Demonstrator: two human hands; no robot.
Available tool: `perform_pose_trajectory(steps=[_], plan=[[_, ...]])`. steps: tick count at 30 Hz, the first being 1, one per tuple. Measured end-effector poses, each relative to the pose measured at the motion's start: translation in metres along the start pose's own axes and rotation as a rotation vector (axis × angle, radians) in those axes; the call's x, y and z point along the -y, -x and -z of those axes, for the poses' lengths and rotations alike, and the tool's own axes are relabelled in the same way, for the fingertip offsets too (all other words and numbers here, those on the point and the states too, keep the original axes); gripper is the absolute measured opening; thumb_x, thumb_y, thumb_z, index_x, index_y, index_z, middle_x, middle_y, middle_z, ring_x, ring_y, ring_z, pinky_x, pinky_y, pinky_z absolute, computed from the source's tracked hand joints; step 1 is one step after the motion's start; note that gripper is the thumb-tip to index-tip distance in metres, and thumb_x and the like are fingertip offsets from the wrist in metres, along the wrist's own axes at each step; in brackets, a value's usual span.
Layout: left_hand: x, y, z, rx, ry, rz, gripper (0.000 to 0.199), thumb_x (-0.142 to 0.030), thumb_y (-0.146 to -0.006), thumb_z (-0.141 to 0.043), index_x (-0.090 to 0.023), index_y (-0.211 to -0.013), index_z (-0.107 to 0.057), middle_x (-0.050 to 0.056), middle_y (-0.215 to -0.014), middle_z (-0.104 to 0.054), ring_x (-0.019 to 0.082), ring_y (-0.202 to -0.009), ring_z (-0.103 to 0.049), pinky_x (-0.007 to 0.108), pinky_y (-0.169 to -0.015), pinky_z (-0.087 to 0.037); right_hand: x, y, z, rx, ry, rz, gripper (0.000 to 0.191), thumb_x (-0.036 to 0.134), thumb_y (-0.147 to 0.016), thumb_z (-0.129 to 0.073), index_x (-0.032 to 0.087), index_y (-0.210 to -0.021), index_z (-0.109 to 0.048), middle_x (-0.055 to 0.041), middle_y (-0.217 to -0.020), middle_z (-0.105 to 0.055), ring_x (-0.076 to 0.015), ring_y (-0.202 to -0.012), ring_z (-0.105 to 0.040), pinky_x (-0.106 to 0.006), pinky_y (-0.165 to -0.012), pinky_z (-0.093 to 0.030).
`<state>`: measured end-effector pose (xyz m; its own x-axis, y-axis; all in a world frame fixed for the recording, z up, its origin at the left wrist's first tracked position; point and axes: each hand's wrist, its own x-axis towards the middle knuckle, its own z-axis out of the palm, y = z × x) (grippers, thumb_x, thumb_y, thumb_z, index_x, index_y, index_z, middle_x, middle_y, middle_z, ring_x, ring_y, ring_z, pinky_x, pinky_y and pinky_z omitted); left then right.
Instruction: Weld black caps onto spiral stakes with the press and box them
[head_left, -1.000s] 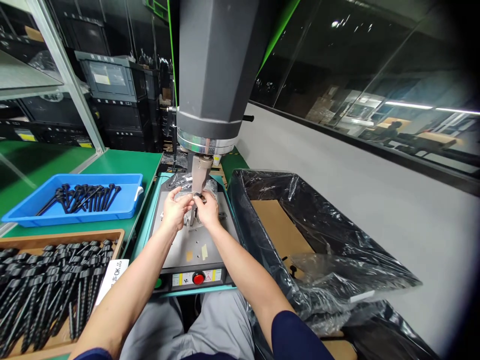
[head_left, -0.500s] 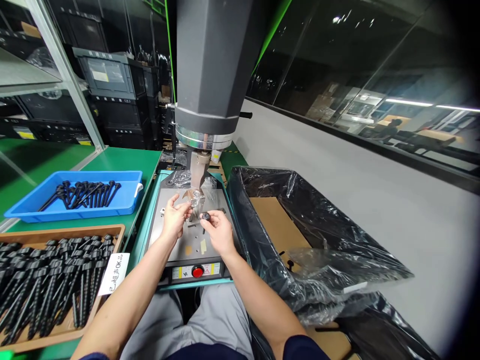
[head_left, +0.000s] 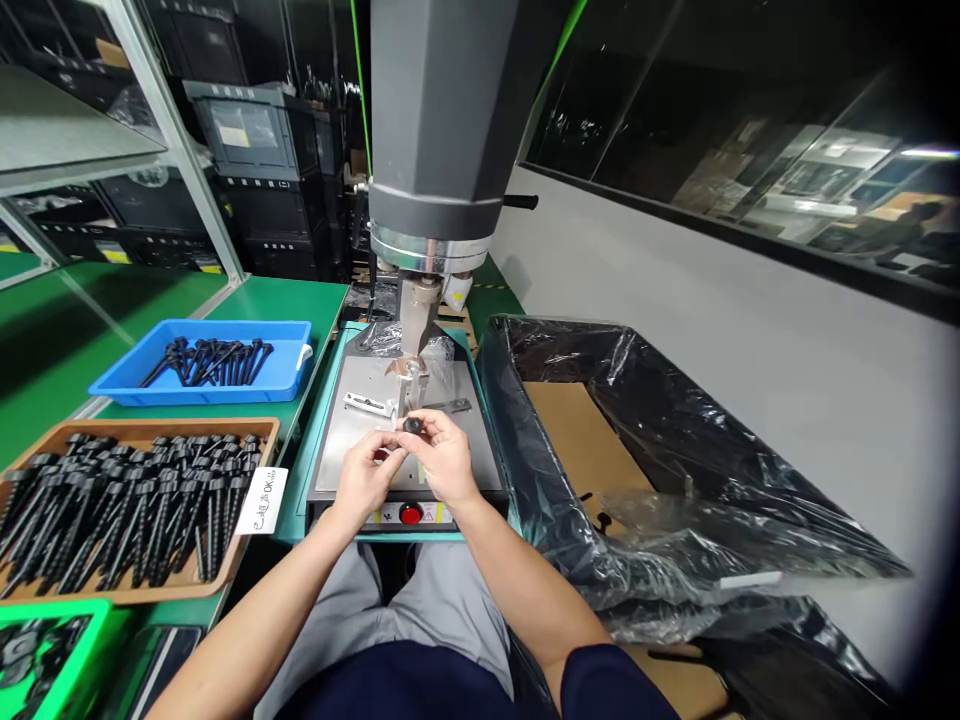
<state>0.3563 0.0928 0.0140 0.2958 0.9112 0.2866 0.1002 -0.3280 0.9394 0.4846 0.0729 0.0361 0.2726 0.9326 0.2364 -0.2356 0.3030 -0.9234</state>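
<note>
My right hand [head_left: 444, 458] pinches a small black plastic part with a round head [head_left: 412, 425], held over the front of the machine's metal base plate [head_left: 337, 450]. My left hand [head_left: 369, 472] meets it there, fingertips closed together just below the head; what lies between them is hidden. Behind my fingers stands the metal fixture [head_left: 409, 385], directly beneath the machine's welding horn [head_left: 418, 315]. A red button [head_left: 410, 514] is on the front of the base, below my hands.
To the left, a blue tray [head_left: 202, 392] and a brown tray [head_left: 150, 598] hold long black parts. A green bin [head_left: 90, 650] sits at the lower left. On the right stands a box lined with black plastic [head_left: 675, 430]. The grey machine head [head_left: 442, 120] hangs above.
My left hand has come down from beside the fixture to meet my right hand at the black part. The view has shifted, bringing the green bin further into sight.
</note>
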Motion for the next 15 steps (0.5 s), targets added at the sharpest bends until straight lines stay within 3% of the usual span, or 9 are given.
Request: perform_pose_trajectory(steps=[4,7,12,15], plan=[[-0.007,0.014,0.028,-0.006,-0.092,0.038,0.02,-0.037,-0.083,-0.066,-0.017,-0.086,-0.069,0.001,-0.073,-0.064,0.014,-0.066,-0.057,0.025,-0.063,-0.046,0.005,0.004,0.005,-0.002,-0.032,-0.033,0.048,0.036,-0.068,-0.083,0.021,-0.11,-0.064,-0.0081,-0.105,-0.073,-0.0217,-0.096,-0.068,-0.033,-0.077,-0.057],[-0.014,0.025,0.067,-0.108,-0.157,0.094,0.023,-0.039,-0.082,-0.065,-0.017,-0.089,-0.069,0.001,-0.074,-0.065,0.014,-0.067,-0.058,0.025,-0.065,-0.046,0.0,0.009,0.015,-0.037,-0.025,-0.087,0.047,0.041,-0.074,-0.08,0.021,-0.112,-0.063,-0.0095,-0.104,-0.073,-0.0222,-0.098,-0.068,-0.032,-0.073,-0.057],[-0.034,0.042,0.173,-0.401,-0.488,0.233,0.03,-0.041,-0.076,-0.065,-0.016,-0.092,-0.07,0.005,-0.087,-0.071,0.018,-0.077,-0.064,0.027,-0.074,-0.048,-0.011,0.024,0.02,0.098,-0.081,-0.378,0.037,0.046,-0.071,-0.082,0.019,-0.092,-0.068,-0.0073,-0.087,-0.074,-0.0186,-0.078,-0.069,-0.028,-0.064,-0.055],[-0.04,0.056,0.232,-0.482,-0.771,0.404,0.03,-0.043,-0.072,-0.065,-0.017,-0.087,-0.071,0.004,-0.082,-0.072,0.019,-0.075,-0.063,0.029,-0.073,-0.046,-0.013,0.033,0.017,0.163,-0.069,-0.453,0.04,0.048,-0.069,-0.084,0.018,-0.092,-0.069,-0.0075,-0.086,-0.074,-0.019,-0.076,-0.07,-0.028,-0.063,-0.055]])
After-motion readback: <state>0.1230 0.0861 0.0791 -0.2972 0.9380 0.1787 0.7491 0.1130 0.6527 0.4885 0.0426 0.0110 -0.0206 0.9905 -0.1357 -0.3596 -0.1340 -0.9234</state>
